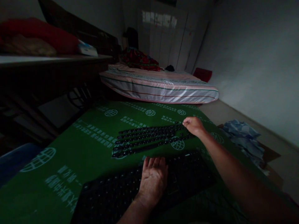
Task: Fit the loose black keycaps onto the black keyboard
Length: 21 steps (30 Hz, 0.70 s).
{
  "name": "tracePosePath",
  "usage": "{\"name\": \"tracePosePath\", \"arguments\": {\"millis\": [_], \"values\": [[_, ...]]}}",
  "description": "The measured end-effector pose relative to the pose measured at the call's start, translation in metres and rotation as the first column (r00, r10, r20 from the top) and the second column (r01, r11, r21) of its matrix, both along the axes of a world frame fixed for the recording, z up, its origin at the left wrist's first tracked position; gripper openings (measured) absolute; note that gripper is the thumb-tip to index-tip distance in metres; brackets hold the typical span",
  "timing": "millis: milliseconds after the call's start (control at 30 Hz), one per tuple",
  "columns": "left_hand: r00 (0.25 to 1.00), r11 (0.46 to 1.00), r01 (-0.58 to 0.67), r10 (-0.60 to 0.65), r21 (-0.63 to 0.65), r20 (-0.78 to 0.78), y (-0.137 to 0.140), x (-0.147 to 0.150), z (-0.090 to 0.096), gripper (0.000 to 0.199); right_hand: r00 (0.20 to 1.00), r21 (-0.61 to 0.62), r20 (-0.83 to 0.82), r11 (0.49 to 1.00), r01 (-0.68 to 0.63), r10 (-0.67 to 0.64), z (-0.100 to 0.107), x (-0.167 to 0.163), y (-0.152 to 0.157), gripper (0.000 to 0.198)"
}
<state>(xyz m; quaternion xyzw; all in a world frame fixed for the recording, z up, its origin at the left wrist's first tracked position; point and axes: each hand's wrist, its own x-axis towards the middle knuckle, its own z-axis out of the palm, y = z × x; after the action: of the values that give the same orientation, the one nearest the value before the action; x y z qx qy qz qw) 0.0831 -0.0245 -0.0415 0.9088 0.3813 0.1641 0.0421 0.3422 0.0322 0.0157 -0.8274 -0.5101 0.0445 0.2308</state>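
A black keyboard [107, 196] lies at a slant on the green table covering. My left hand [154, 177] rests across its middle, with the fingers together and bent over at the far edge. Beyond the keyboard, black keycaps [142, 137] are set out in several long rows. At the right end of the farthest row, my right hand [193, 125] is closed in a pinch on a small black keycap, which the fingers mostly hide. The keyboard's right part is dark, so its surface there is hard to make out.
A bed [163, 87] with a striped sheet stands behind the table. To the left is a wooden desk [102, 57] bearing a red cloth bundle [42, 34]. Crumpled blue-white cloth [243, 137] lies low on the right, near the white wall [257, 62]. The room is dim.
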Motion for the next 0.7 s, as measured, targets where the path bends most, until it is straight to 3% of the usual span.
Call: {"name": "tracePosePath", "arguments": {"millis": [133, 367, 533, 700], "values": [[1.0, 0.999, -0.004, 0.003, 0.053, 0.021, 0.0, -0.001, -0.007, 0.025, 0.995, -0.113, 0.096, 0.992, 0.052, -0.041, -0.01, 0.012, 0.037, 0.015], [0.998, 0.983, 0.012, -0.022, 0.181, 0.053, 0.001, -0.003, -0.017, 0.024, 0.98, -0.294, 0.197, 0.955, 0.037, 0.022, -0.021, 0.007, 0.079, 0.013], [0.998, 0.98, 0.015, -0.027, 0.2, 0.055, 0.002, -0.002, -0.017, 0.022, 0.972, -0.379, 0.228, 0.925, 0.034, 0.058, -0.029, 0.004, 0.092, 0.013], [0.998, 0.978, 0.002, -0.014, 0.209, 0.055, 0.003, -0.002, -0.018, 0.022, 0.965, -0.365, 0.252, 0.931, 0.023, 0.075, -0.025, 0.001, 0.094, 0.015]]}}
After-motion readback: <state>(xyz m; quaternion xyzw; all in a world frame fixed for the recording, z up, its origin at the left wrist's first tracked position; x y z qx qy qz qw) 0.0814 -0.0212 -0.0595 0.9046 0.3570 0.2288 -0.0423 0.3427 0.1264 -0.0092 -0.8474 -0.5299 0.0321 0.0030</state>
